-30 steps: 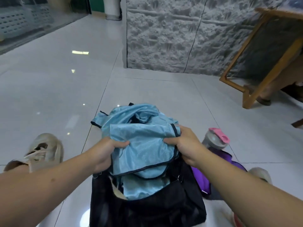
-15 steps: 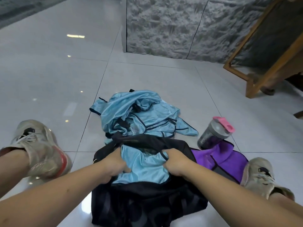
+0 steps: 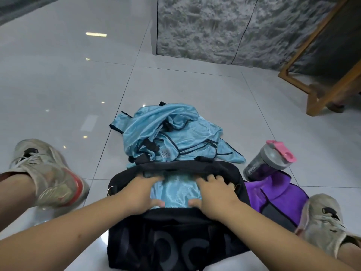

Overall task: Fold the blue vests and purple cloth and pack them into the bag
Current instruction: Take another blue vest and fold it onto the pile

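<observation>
Landmark: black duffel bag (image 3: 175, 241), soft fabric, large tonal lettering on its near side, mouth open upward, metal ring at each end.

- Folded blue vest (image 3: 175, 190): glossy sky-blue mesh, flattened into a rough rectangle, lying inside the bag's mouth.
- Your left hand (image 3: 139, 194): fingers spread flat, pressing the vest's left part down in the bag's opening.
- Your right hand (image 3: 213, 196): fingers likewise splayed, palm down on the vest's right part, fingertips at the bag's far rim.
- Pile of blue vests (image 3: 172, 133): same shiny blue mesh with dark piping, crumpled in a heap on the floor just beyond the bag, touching its far edge.
- Purple cloth (image 3: 277, 194): matte violet with a dark panel, lying rumpled just right of the bag.
- Shaker bottle (image 3: 267, 161): smoky translucent cylinder, grey cap, pink flip lid, tilted against the purple cloth, beyond and right of the bag.
- Your worn grey sneakers: one left of the bag (image 3: 46, 173), one right (image 3: 324, 222).
- Glossy pale floor tiles (image 3: 68, 85) under the bag.
</observation>
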